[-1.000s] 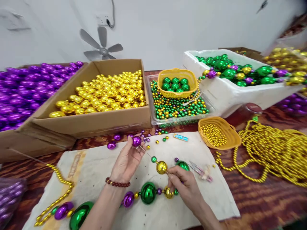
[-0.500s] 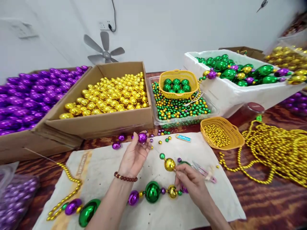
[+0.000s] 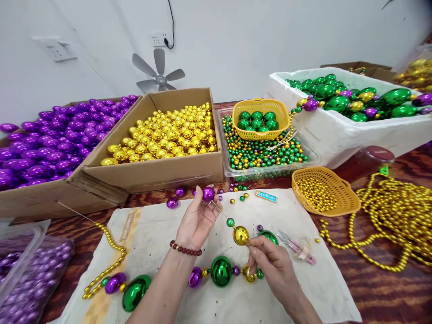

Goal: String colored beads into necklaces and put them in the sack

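My left hand (image 3: 199,220), a beaded bracelet on its wrist, holds a shiny purple ball bead (image 3: 208,194) at its fingertips, palm up. A thin needle (image 3: 221,210) runs from that bead through a small green bead (image 3: 230,222) and a gold ball bead (image 3: 240,235). Just behind the gold ball, my right hand (image 3: 272,261) pinches the needle, its fingers hiding the grip. Beneath both hands lies a strung garland with a large green ball (image 3: 221,271), a purple ball (image 3: 195,277) and a gold ball (image 3: 249,273); my left forearm covers part of it.
A white cloth (image 3: 162,288) covers the table's front. Scissors (image 3: 297,247) lie right. Behind stand boxes of purple balls (image 3: 60,139) and gold balls (image 3: 165,135), a bead tray (image 3: 270,168), a yellow basket (image 3: 332,209) and a foam box (image 3: 354,135). Gold bead strands (image 3: 398,216) lie right.
The whole view has shifted, so things sit further right. The needle's tip now meets the purple bead in my left hand, with the gold and green beads still on the needle.
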Tool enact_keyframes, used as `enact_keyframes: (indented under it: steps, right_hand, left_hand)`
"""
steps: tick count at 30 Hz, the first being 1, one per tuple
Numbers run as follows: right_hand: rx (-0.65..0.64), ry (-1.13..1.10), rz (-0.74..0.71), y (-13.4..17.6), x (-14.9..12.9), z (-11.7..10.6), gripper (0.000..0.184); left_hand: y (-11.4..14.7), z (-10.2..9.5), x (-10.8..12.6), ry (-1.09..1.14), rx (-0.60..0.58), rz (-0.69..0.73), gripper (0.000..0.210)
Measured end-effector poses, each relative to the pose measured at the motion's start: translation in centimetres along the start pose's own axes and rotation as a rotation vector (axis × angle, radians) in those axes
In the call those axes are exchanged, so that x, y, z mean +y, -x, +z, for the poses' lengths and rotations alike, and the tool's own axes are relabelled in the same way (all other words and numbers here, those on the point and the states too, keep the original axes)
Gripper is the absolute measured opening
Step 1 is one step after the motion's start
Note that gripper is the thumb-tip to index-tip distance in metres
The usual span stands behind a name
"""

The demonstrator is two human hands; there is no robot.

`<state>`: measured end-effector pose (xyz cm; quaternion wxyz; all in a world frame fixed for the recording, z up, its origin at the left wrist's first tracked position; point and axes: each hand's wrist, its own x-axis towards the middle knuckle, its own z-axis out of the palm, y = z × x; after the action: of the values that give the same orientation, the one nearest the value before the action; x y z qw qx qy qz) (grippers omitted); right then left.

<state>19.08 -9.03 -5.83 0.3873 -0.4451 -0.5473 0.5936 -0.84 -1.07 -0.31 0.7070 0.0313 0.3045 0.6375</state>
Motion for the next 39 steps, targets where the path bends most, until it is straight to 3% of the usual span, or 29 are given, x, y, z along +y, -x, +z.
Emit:
enact_keyframes:
  steps: [6, 12, 18, 31, 36, 39]
  right_hand:
    - [0.019, -0.036, 0.012, 0.1, 0.4, 0.5, 0.024]
    - [0.107, -0.108, -0.03, -0.8, 0.4, 1.9, 0.026]
    - [0.095, -0.17, -0.051, -1.4, 0.4, 2.4, 0.025]
    - [-0.052, -0.274, 0.055, -1.1, 0.2, 2.0, 0.02]
    - [0.07, -0.329, 0.116, -1.6, 1.2, 1.5, 0.022]
    - [0.116, -0.385, 0.118, -1.8, 1.5, 1.2, 0.022]
  left_hand:
    - [0.2, 0.1, -0.3, -0.093, -0.012, 0.091, 0.021]
    - [1.6, 0.7, -1.4, -0.249, -0.059, 0.22, 0.03]
    - [2.9, 1.0, -2.1, -0.307, -0.088, 0.304, 0.038]
    - [3.0, 0.3, -2.8, -0.461, -0.126, 0.287, 0.036]
    - [3.0, -0.2, -3.1, -0.682, -0.14, 0.273, 0.04]
    - [2.6, -0.4, -2.4, -0.822, -0.245, 0.291, 0.037]
